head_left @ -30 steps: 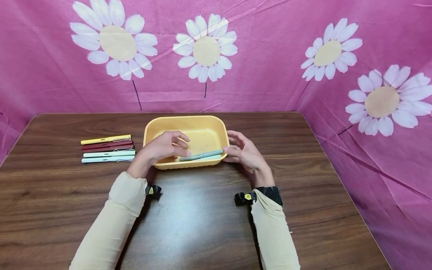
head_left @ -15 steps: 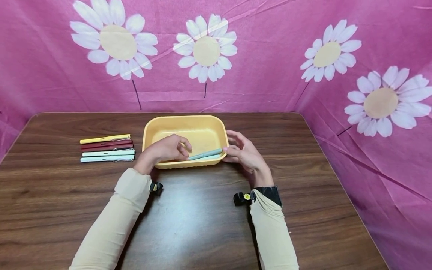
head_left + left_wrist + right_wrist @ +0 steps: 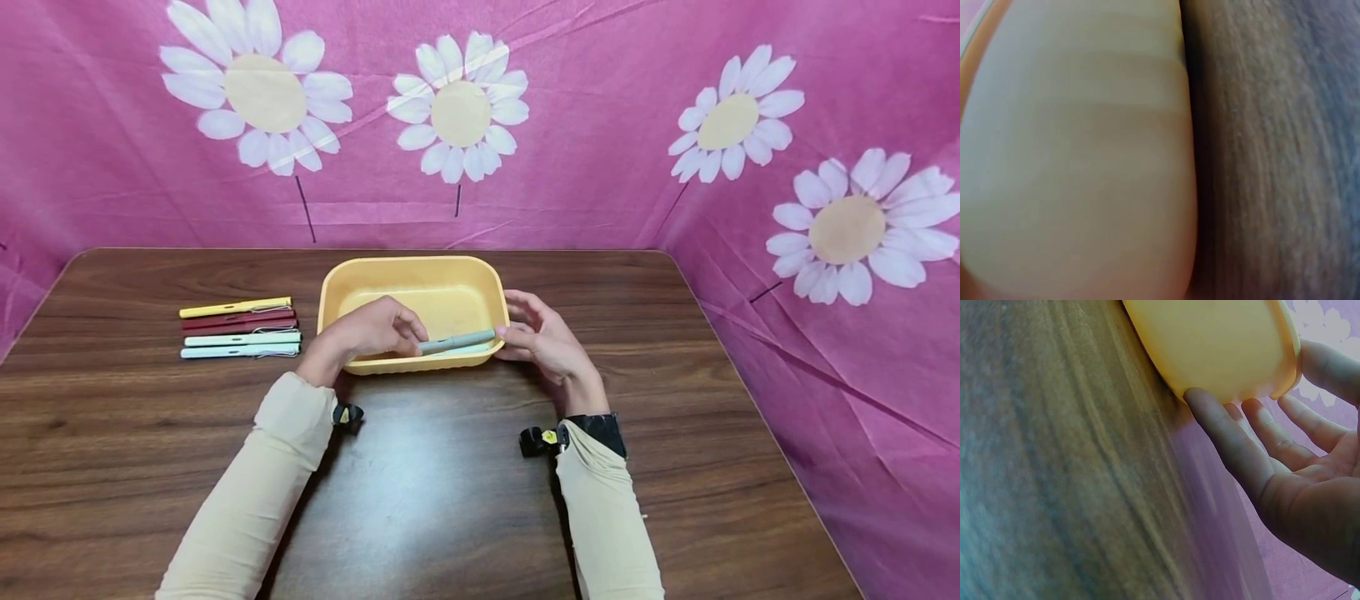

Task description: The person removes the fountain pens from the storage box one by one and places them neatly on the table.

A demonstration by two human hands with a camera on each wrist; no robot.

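In the head view my left hand (image 3: 377, 327) reaches over the near left rim of a yellow plastic tray (image 3: 412, 265). Its thumb and fingers pinch the left end of a grey-green pen (image 3: 459, 340), which lies along the tray's near side. Just below that pen a pale mint pen (image 3: 459, 350) shows in part. My right hand (image 3: 546, 337) holds the tray's right end; in the right wrist view its fingertips rest on the outer wall (image 3: 1222, 350), with the thumb at the rim. Only the tray's blurred side (image 3: 1085, 156) fills the left wrist view, hand unseen.
Left of the tray, several clipped pens lie side by side on the brown wooden table (image 3: 420, 500): a yellow pen (image 3: 235, 307), dark red pens (image 3: 240, 321) and pale mint pens (image 3: 242, 346). A pink flowered cloth (image 3: 585, 167) hangs behind and to the right.
My left hand has moved slightly right inside the tray, and its loose fingers have closed on the grey-green pen's left end. The right hand has stayed at the tray's end.
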